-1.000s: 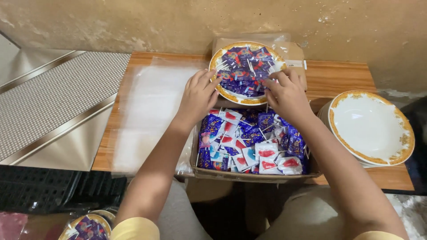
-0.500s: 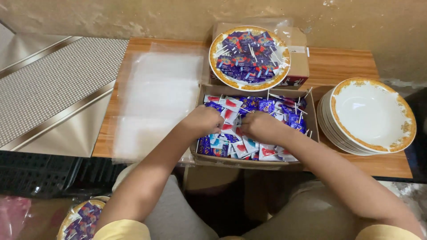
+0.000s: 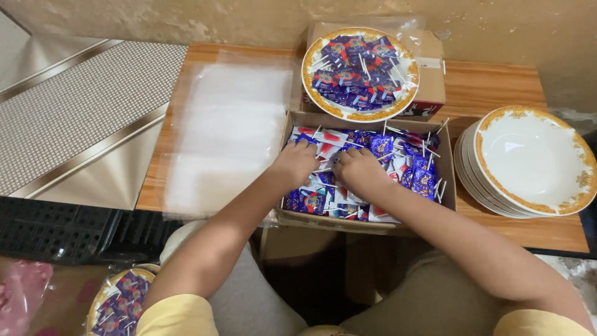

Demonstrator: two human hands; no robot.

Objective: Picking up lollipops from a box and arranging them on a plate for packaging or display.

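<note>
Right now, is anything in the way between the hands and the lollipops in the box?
Nothing visible is. The left hand and the right hand are both already down in the open cardboard box, resting right on the wrapped lollipops. The box has no lid over it.

Both hands, left hand point(image 3: 297, 163) and right hand point(image 3: 356, 170), rest knuckles-up among wrapped lollipops point(image 3: 415, 174) inside an open cardboard box point(image 3: 449, 186), with a filled plate point(image 3: 359, 114) behind and stacked empty plates point(image 3: 521, 205) beside.
</note>
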